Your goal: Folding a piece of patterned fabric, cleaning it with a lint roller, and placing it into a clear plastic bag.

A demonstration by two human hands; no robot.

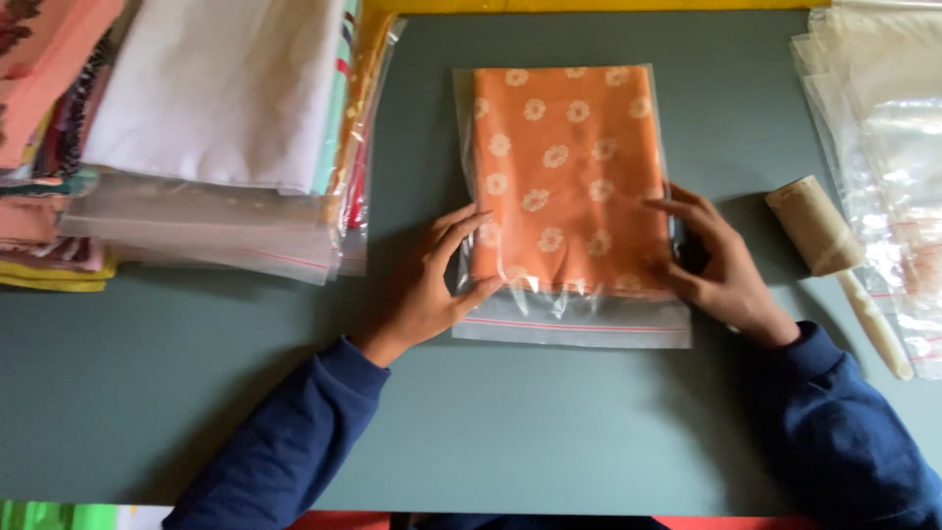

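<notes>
Your left hand (pixel 427 290) lies flat at the lower left edge of the clear zip bag (pixel 569 206), palm down, wrist angled in from the lower left in a dark blue sleeve (pixel 285 442); its fingers are slightly spread, the upper ones reaching onto the plastic over the cloth and the thumb pressing the bag just above the seal strip. Your right hand (pixel 721 270) comes in from the lower right and rests against the bag's right edge, fingers loosely spread and curved, the fingertips lying on the plastic; neither hand pinches anything that can be seen. The bag lies flat near the middle of the grey-green table (pixel 510 432), its long axis running away from you, with the red-lined zip end nearest you and the closed bottom at the far side. Inside it sits a folded orange cloth with pale flower prints (pixel 564 147), filling nearly the whole bag and stopping just short of the seal. To your left, a stack of bagged folded fabrics (pixel 216 128) rests on the table, well apart from the bag. To your right lie a lint roller with a pale handle (pixel 834 255) and, beyond it, a pile of empty clear bags (pixel 883 128).
</notes>
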